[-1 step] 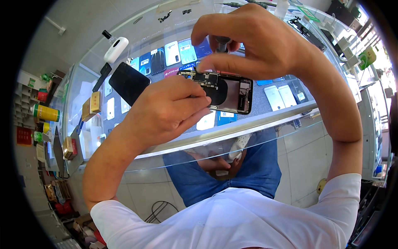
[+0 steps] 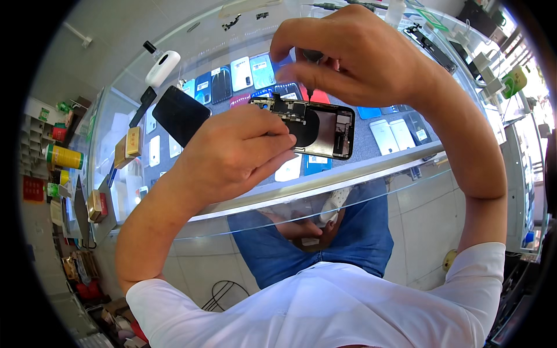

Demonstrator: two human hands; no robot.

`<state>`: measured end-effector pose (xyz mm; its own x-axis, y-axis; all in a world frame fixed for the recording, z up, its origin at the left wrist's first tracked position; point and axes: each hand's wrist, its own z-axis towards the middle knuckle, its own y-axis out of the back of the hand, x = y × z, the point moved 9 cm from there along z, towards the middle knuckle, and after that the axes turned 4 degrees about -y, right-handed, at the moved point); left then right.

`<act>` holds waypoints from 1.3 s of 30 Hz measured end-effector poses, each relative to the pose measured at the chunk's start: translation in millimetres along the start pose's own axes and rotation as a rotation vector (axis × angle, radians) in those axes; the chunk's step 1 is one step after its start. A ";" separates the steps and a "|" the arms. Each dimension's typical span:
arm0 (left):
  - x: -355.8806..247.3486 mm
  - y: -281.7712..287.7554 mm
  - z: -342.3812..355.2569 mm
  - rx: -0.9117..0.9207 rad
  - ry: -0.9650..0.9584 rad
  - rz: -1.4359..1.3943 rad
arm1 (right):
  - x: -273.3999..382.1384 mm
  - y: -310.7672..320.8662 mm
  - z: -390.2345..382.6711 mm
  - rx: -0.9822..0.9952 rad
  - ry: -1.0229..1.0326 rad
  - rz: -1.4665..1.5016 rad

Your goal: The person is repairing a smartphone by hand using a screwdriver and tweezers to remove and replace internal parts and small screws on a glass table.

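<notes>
An opened phone lies over the display case's glass top, with its circuit board and inner parts exposed. My left hand is closed at its left end, fingers pressed together over the near edge and covering that corner. In my right hand, held above the phone's far edge, is a screwdriver. Its dark handle sits between my curled fingers, and the thin shaft points down at the far edge of the phone; whether the tip touches cannot be made out. Left of the phone lies a dark screen panel.
Under the glass are rows of phones. A white rounded device and small boxes stand at the left. Small loose parts and more screwdrivers lie at the far side. The case's metal front edge runs before my lap.
My right hand has shifted slightly to the right with the screwdriver. Its shaft now shows over the phone's far edge. My left hand and the phone stay put.
</notes>
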<state>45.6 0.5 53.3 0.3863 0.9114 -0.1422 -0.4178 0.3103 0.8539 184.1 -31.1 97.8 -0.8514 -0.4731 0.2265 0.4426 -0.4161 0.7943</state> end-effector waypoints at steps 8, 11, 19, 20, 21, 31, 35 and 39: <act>1.4 0.2 -1.7 0.010 0.010 -0.001 | 2.2 6.0 2.7 0.088 -0.050 0.144; 2.5 -0.7 -2.9 0.010 0.010 -0.001 | 12.5 9.7 6.3 0.104 -0.105 0.007; 1.7 0.2 -0.4 0.010 0.019 -0.012 | 4.1 7.8 3.7 0.118 -0.116 0.109; 1.8 0.2 -0.1 0.014 0.019 -0.013 | 3.0 6.8 4.3 0.119 -0.126 0.098; 2.1 0.0 -0.2 0.015 0.023 -0.018 | -4.6 0.6 5.3 0.117 -0.116 0.114; 6.4 9.2 -0.3 -0.056 0.051 -0.081 | -13.4 20.3 6.6 -0.048 -0.154 0.180; 25.5 39.2 -6.2 -0.222 0.295 -0.063 | -26.6 27.7 -0.6 -0.263 -0.333 0.339; 48.9 50.7 -12.4 -0.265 0.397 0.057 | -34.3 28.1 -2.1 -0.318 -0.344 0.233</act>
<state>33.0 64.1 83.4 0.0343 0.9459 -0.3228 -0.6446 0.2677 0.7161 226.3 -28.2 111.2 -0.7395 -0.3213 0.5916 0.6497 -0.5706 0.5023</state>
